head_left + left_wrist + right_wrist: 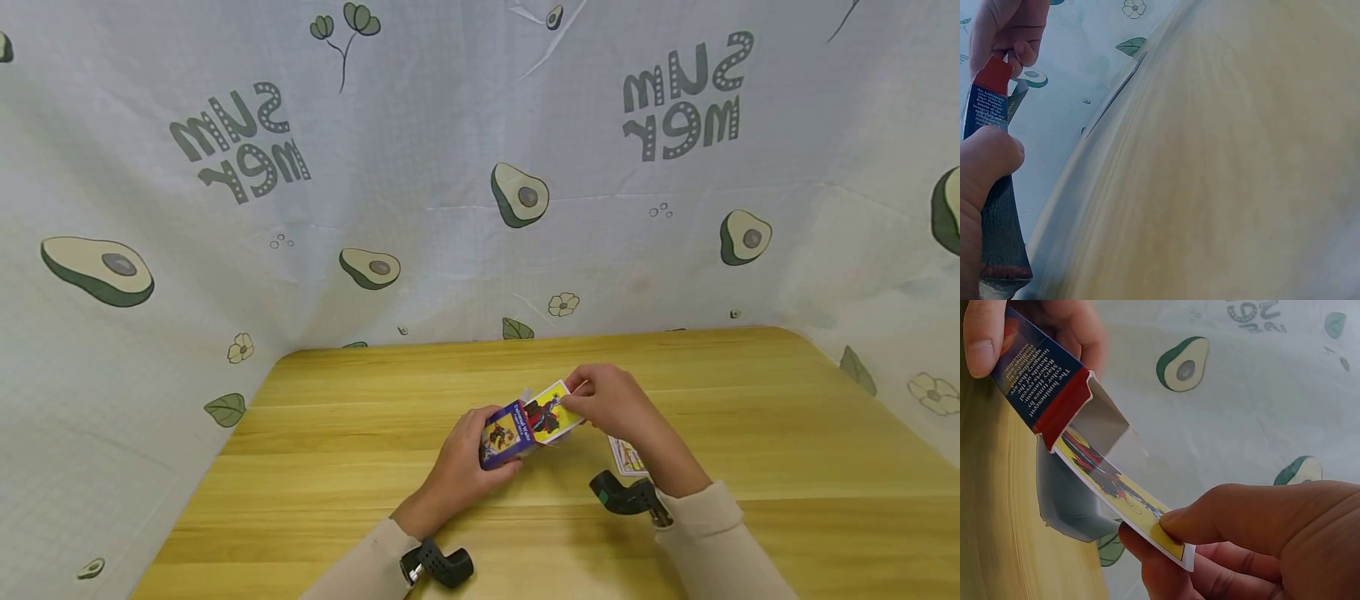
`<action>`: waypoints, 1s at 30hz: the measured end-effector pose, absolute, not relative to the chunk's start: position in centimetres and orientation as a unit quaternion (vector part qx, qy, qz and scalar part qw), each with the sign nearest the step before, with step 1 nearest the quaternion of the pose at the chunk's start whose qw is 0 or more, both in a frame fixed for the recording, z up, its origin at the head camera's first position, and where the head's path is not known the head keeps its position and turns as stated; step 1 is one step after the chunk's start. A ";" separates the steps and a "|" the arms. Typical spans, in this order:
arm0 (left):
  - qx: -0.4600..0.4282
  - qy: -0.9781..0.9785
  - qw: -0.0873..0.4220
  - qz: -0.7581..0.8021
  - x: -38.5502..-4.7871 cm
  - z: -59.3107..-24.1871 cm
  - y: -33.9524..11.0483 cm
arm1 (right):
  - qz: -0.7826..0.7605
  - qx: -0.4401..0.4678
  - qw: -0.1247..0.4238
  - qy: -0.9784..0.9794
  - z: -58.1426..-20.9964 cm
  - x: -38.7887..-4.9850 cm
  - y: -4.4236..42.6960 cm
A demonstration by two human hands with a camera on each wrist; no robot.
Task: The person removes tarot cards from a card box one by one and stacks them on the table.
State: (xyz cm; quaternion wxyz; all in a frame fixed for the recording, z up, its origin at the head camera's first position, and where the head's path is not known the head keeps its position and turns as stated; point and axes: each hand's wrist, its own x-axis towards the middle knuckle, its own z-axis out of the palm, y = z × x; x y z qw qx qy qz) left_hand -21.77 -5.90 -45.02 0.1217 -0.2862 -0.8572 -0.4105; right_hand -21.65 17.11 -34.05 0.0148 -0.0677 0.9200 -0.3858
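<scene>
My left hand [467, 457] grips a blue tarot card box [501, 437], thumb along one side, above the table. Its top flaps stand open, and in the right wrist view the box [1038, 375] shows a red band at its mouth. With thumb and fingers my right hand [611, 400] pinches the outer end of a yellow picture card [551, 410], partly out of the box. The card's [1129, 494] other end is hidden inside. Beneath the right forearm lies another card or cards [627, 457], partly covered by the wrist.
A wooden table [360, 417] stretches beneath both hands. Behind it and at the sides hangs a pale cloth [435, 133] printed with avocados and lettering. A black camera mount sits on each wrist, the left one [442, 565] low over the table.
</scene>
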 end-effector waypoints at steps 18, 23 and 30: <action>-0.287 -0.857 0.120 -0.412 -21.6 -44.7 -5.9 | -0.390 -0.055 0.008 0.919 -33.6 -21.9 18.5; -0.286 -0.859 0.120 -0.408 -21.6 -44.7 -5.9 | -0.392 -0.054 0.006 0.918 -33.2 -21.7 18.9; -0.284 -0.858 0.120 -0.411 -21.7 -44.9 -5.9 | -0.389 -0.052 -0.006 0.920 -32.9 -21.7 19.7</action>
